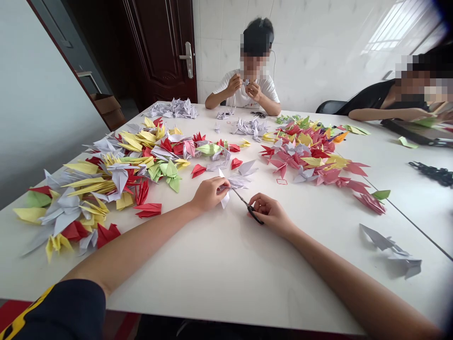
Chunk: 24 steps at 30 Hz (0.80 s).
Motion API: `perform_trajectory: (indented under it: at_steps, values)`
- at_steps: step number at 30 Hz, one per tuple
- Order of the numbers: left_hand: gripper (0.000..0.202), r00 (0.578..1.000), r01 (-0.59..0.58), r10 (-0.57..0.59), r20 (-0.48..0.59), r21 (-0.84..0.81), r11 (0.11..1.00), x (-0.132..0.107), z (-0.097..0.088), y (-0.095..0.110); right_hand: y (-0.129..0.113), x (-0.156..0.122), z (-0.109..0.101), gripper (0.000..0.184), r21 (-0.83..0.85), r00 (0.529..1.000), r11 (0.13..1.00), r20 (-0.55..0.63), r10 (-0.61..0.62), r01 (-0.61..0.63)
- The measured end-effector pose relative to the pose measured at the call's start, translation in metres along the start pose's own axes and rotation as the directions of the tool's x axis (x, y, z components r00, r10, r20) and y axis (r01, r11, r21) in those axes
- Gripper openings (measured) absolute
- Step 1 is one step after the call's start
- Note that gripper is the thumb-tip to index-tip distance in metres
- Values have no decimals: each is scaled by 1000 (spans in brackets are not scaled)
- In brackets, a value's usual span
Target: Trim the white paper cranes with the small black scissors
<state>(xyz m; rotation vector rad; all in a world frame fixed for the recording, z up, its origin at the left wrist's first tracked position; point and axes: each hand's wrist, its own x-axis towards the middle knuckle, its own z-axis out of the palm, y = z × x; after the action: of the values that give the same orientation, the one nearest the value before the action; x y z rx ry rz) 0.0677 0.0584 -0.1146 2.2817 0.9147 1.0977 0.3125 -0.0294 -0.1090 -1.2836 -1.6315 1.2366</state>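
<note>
Right now my left hand pinches a folded white paper piece, and my right hand is clenched around a pair of black-handled scissors, their blades pointing toward the paper. My left fingers hide the tips, so I cannot tell whether the blades touch it.

Both hands are over a white table with four heaps of folded paper cranes on it: two big mixed heaps of red, yellow, pale grey, green and pink and two smaller pale grey ones. They overlap too much to count. Two loose grey cranes lie apart near my right arm.

Two other people share the table. One across from me holds something small up in both hands; the other is cut off by the right edge. A dark tangled strand is hard to make out.
</note>
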Motion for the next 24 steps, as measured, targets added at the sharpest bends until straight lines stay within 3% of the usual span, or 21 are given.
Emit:
perform_trajectory:
  at_steps: [24]
  values:
    - [5, 1000, 6, -6, 13, -22, 1000, 0, 1, -1, 2, 0, 0, 37, 0, 1000, 1000, 4, -2, 2]
